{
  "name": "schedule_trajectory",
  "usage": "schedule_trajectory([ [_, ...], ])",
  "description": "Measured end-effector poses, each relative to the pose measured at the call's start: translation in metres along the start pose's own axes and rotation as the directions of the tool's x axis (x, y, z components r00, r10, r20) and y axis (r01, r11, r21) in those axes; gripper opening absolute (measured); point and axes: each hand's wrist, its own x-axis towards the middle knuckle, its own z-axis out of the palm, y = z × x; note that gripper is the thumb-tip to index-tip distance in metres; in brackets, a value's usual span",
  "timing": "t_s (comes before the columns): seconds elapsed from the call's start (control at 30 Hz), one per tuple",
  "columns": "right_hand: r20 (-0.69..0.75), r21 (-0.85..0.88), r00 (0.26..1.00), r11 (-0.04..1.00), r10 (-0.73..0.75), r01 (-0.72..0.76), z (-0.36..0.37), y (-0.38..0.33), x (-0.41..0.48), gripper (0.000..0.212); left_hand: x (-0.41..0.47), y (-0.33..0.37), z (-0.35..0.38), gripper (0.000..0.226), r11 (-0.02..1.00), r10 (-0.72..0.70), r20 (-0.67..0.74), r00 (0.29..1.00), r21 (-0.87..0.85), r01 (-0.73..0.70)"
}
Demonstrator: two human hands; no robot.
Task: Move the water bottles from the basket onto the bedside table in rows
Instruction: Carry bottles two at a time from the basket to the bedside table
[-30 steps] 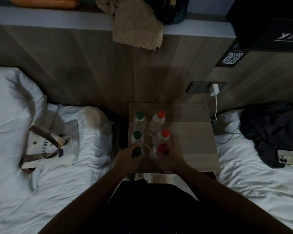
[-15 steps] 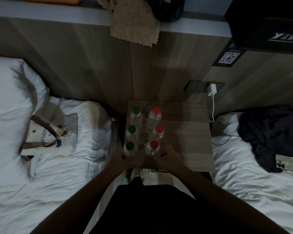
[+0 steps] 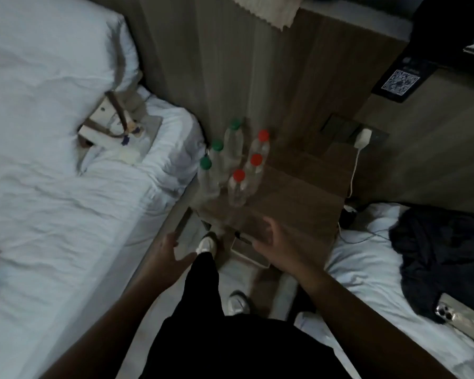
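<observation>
Several clear water bottles stand upright in two rows on the left part of the wooden bedside table [image 3: 298, 198]. One row has green caps [image 3: 217, 145]; the other row has red caps [image 3: 256, 159]. My left hand [image 3: 168, 253] hovers below the table's front left corner, fingers apart, holding nothing. My right hand [image 3: 274, 242] is over the table's front edge, fingers spread and empty. Neither hand touches a bottle. A white tote bag [image 3: 118, 129] with brown handles lies flat on the left bed.
White beds flank the table on both sides. A dark garment [image 3: 443, 247] and a phone [image 3: 460, 318] lie on the right bed. A charger [image 3: 363, 138] is plugged into the wooden wall, its cable hanging beside the table. My shoes [image 3: 207, 243] are on the floor.
Both hands have let go of the nearest green-capped and red-capped bottles and pulled back toward me. The view has tilted and moved closer.
</observation>
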Motion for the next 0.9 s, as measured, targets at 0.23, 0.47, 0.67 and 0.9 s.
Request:
schedule_trajectory([
  [0.23, 0.094, -0.305, 0.994, 0.949, -0.049, 0.075, 0.014, 0.017, -0.035, 0.079, -0.089, -0.025, 0.008, 0.074, 0.996, -0.077, -0.086, 0.993, -0.043, 0.074],
  [0.47, 0.298, -0.492, 0.950, 0.837, -0.095, 0.238, 0.084, 0.011, -0.069, 0.075, -0.190, -0.073, 0.022, 0.071, 0.950, -0.262, -0.178, 0.948, -0.220, 0.222],
  [0.67, 0.503, -0.630, 0.857, 0.629, -0.116, 0.455, 0.186, 0.009, -0.126, 0.074, -0.301, -0.163, 0.023, 0.069, 0.861, -0.453, -0.292, 0.843, -0.389, 0.328],
  [0.9, 0.608, -0.654, 0.787, 0.496, -0.105, 0.571, 0.339, 0.062, -0.256, 0.073, -0.470, -0.300, 0.031, 0.071, 0.761, -0.613, -0.338, 0.714, -0.498, 0.416],
])
